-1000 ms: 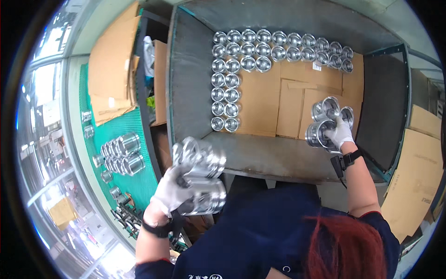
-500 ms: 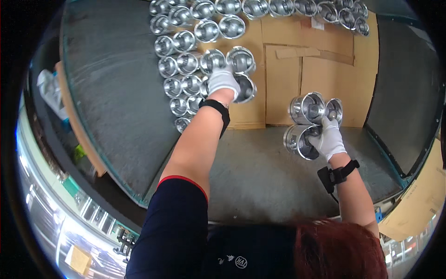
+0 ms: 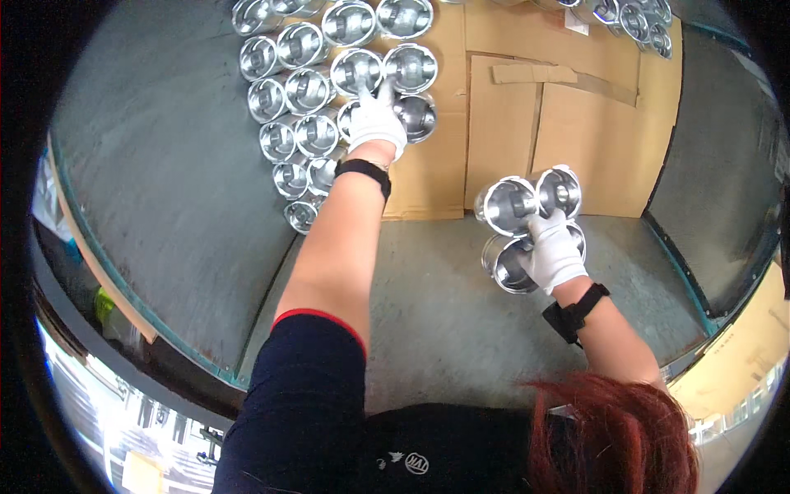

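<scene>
My left hand [image 3: 378, 125], in a white glove, reaches over a cluster of silver metal pistons [image 3: 410, 68] beside rows of similar ones. Its fingers dip into the open tops and grip neighbouring walls; the palm hides part of the cluster. To the right, my gloved right hand [image 3: 554, 253] is closed on a second cluster of pistons [image 3: 509, 206], packed side by side with open ends facing up. Fingers go in where the pistons meet, and the hand partly covers the near right one. This cluster is over the grey surface near the cardboard's front edge.
Rows of pistons [image 3: 280, 142] stand along the left side, and more [image 3: 634, 22] at the far right. Flat cardboard [image 3: 588, 144] covers the back of the grey surface [image 3: 428, 305]. Dark side panels rise at left [image 3: 156, 165] and right [image 3: 720, 165].
My right hand has brought its cluster left. The left hand stays at its cluster, which now sits a little closer to the neighbouring rows. The whole view has shifted slightly.
</scene>
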`<state>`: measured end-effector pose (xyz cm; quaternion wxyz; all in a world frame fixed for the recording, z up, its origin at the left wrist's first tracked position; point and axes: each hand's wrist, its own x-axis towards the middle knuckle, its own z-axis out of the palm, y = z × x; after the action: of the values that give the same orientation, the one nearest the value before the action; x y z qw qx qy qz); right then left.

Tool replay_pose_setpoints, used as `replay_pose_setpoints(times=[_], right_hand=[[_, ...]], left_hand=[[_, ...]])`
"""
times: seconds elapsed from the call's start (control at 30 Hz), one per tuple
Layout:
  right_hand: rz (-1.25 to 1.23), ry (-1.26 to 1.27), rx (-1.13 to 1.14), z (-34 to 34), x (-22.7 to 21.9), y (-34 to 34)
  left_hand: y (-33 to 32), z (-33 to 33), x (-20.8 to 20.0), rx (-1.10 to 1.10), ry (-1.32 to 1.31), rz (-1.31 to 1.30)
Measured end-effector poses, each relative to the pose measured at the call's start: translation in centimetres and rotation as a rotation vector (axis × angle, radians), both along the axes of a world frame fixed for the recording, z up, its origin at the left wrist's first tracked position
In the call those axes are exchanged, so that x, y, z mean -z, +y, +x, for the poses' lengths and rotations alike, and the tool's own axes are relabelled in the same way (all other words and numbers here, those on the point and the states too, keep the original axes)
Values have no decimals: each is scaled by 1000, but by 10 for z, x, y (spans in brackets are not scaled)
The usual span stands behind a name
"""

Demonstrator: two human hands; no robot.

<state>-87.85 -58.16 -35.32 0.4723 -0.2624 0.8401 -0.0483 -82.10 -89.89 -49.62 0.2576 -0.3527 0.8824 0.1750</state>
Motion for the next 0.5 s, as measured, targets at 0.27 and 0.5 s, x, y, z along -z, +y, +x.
replay_pose_setpoints(times=[0.27, 0.5], right_hand=[[-242, -88, -300, 52, 67, -79], [-363, -86, -708, 88, 120, -158]], left_hand=[[-51, 125, -257, -10, 223, 269], [17, 293, -363, 53, 41, 27]])
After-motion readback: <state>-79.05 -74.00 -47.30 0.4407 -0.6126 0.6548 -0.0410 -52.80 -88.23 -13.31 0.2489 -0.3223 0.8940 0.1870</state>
